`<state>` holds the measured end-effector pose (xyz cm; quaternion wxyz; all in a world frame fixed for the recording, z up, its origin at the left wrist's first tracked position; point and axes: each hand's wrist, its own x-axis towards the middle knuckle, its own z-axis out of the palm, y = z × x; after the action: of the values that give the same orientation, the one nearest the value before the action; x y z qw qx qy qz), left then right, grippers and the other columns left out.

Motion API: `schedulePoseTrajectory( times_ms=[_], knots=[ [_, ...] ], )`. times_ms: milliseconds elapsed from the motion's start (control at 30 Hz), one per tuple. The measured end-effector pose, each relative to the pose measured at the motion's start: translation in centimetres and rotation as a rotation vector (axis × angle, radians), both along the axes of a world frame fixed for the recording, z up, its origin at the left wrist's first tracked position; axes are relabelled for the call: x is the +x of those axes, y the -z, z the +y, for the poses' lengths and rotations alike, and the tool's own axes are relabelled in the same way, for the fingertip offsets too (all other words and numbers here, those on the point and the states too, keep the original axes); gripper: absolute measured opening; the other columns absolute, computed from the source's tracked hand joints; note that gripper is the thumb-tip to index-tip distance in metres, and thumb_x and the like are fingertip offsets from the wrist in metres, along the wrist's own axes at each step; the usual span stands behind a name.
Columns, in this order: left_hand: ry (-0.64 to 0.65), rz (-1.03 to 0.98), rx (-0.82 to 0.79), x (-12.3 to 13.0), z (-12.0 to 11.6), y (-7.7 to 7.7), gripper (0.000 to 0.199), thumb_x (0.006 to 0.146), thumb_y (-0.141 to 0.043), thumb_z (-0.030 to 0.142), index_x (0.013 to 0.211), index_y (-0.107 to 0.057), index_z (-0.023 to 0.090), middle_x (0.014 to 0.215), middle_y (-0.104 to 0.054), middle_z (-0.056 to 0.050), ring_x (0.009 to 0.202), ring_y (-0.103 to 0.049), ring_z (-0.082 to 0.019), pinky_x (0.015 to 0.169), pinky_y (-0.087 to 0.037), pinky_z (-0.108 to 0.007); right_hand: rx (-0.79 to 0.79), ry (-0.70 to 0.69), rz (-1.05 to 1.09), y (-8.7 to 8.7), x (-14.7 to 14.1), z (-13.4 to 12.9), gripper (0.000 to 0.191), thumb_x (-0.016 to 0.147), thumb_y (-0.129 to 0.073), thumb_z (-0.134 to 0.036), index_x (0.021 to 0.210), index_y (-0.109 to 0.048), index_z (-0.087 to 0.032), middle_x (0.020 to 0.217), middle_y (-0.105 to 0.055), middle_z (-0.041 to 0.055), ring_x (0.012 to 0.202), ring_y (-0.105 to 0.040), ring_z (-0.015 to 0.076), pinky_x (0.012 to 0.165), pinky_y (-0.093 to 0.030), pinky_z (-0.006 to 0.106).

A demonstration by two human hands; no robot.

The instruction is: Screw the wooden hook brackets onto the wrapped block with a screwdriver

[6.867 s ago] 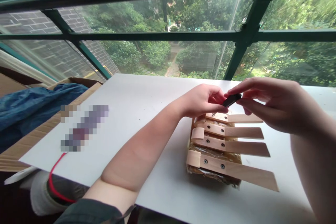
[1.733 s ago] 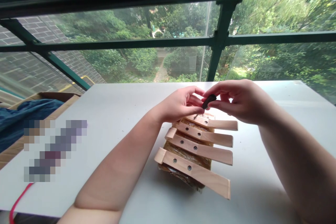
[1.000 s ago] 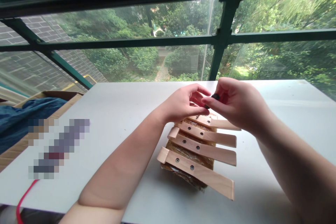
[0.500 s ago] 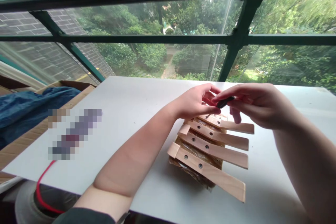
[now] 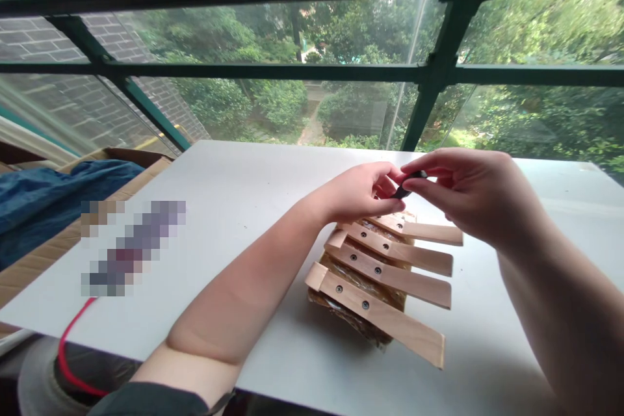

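My right hand (image 5: 468,192) pinches a small black object (image 5: 410,183) between thumb and fingertips. The object's exact kind is too small to tell. My left hand (image 5: 368,192) is curled, its thumb and fingers closed around the object's lower end. Beneath both hands lies a brown block (image 5: 336,317), apparently wrapped in shiny clear film. Several pale wooden strips (image 5: 414,331) cross its top, each fixed with dark screws, their ends jutting out to the right. Short wooden pieces (image 5: 316,276) sit on the left ends of some strips. My left hand partly hides the block's far end.
The block rests on a white table (image 5: 234,208). At the left, a blurred-out item lies on the tabletop, with a red cord (image 5: 63,351) hanging over the edge. A cardboard box (image 5: 29,273) holding blue cloth (image 5: 63,198) stands beyond. Green-framed windows line the back.
My right hand has shifted slightly left and turned, its lower fingers drawing in. The black object now tilts more steeply between both hands. The whole view has moved a little.
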<state>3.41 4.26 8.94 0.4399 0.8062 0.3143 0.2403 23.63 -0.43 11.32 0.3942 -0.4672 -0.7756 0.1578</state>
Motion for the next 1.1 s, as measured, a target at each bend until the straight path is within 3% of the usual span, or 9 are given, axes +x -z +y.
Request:
schedulePoseTrajectory(
  times_ms=[100,200,333,467,567,633,767,900,1100],
  knots=[
    [0.018,-0.013,-0.014,0.0,-0.1,-0.1,0.036,0.079,-0.07,0.034,0.108,-0.06,0.017,0.089,-0.067,-0.004,0.081,-0.064,-0.017,0.072,-0.05,-0.029,0.035,0.09,-0.04,-0.3,-0.1,-0.2,0.014,0.078,-0.074,-0.033,0.088,-0.076,-0.023,0.059,-0.058,-0.0019,0.051,-0.043,0.0111,0.045,-0.029,0.028],
    [0.031,-0.032,-0.035,0.1,-0.1,0.0,0.033,0.078,-0.07,0.032,0.105,-0.06,0.016,0.089,-0.067,-0.005,0.082,-0.065,-0.017,0.073,-0.051,-0.029,0.031,0.077,-0.024,-0.2,-0.3,-0.2,0.012,0.077,-0.076,-0.032,0.083,-0.075,-0.022,0.056,-0.055,-0.002,0.05,-0.044,0.0117,0.044,-0.03,0.028],
    [0.028,-0.037,-0.019,0.1,0.1,0.0,0.036,0.075,-0.075,0.035,0.101,-0.06,0.014,0.091,-0.068,-0.006,0.086,-0.066,-0.019,0.074,-0.052,-0.03,0.027,0.033,0.022,0.1,-0.7,-0.2,0.014,0.079,-0.073,-0.032,0.087,-0.073,-0.021,0.066,-0.064,-0.0003,0.054,-0.053,0.013,0.05,-0.042,0.029],
    [0.056,-0.019,-0.021,0.0,0.3,0.0,0.032,0.074,-0.076,0.034,0.094,-0.061,0.014,0.087,-0.067,-0.005,0.085,-0.066,-0.02,0.073,-0.053,-0.03,-0.077,-0.248,0.068,0.1,-0.4,0.2,0.015,0.08,-0.067,-0.018,0.095,-0.071,-0.02,0.088,-0.07,0.0025,0.069,-0.065,0.0153,0.064,-0.054,0.03],
    [0.086,-0.009,-0.015,-0.2,0.5,0.0,0.029,0.076,-0.074,0.034,0.091,-0.062,0.013,0.085,-0.067,-0.005,0.085,-0.066,-0.02,0.074,-0.053,-0.03,-0.212,-0.518,0.141,0.0,0.3,0.8,0.031,0.081,-0.06,-0.007,0.108,-0.067,-0.019,0.097,-0.07,0.0039,0.072,-0.067,0.014,0.063,-0.057,0.028],
    [0.08,0.003,-0.004,-0.3,0.5,0.1,0.029,0.075,-0.074,0.034,0.091,-0.062,0.014,0.085,-0.067,-0.004,0.084,-0.065,-0.02,0.073,-0.052,-0.03,-0.265,-0.576,0.179,0.0,0.6,1.0,0.034,0.081,-0.057,-0.004,0.11,-0.066,-0.019,0.095,-0.068,0.0029,0.068,-0.066,0.0124,0.061,-0.057,0.027],
    [0.051,-0.008,0.002,-0.2,0.6,0.3,0.03,0.074,-0.075,0.036,0.091,-0.062,0.014,0.082,-0.064,-0.002,0.079,-0.063,-0.018,0.071,-0.051,-0.028,-0.261,-0.473,0.171,0.2,0.4,0.9,0.028,0.083,-0.054,-0.004,0.104,-0.066,-0.018,0.089,-0.067,0.0009,0.06,-0.061,0.0087,0.05,-0.052,0.022],
    [0.058,-0.014,-0.013,0.0,0.5,0.2,0.032,0.073,-0.074,0.039,0.09,-0.061,0.015,0.078,-0.06,0.0,0.075,-0.059,-0.016,0.069,-0.048,-0.026,-0.236,-0.402,0.162,0.3,0.0,0.6,0.025,0.084,-0.057,-0.011,0.105,-0.067,-0.019,0.095,-0.071,0.0033,0.065,-0.063,0.0108,0.044,-0.05,0.02],
    [0.062,0.017,0.008,0.1,0.3,0.0,0.031,0.073,-0.073,0.038,0.091,-0.062,0.015,0.078,-0.058,-0.001,0.072,-0.055,-0.015,0.066,-0.044,-0.026,-0.164,-0.316,0.119,0.0,-0.1,0.5,0.014,0.082,-0.063,-0.016,0.093,-0.069,-0.021,0.092,-0.074,0.002,0.077,-0.067,0.0141,0.062,-0.052,0.025]
  ],
)
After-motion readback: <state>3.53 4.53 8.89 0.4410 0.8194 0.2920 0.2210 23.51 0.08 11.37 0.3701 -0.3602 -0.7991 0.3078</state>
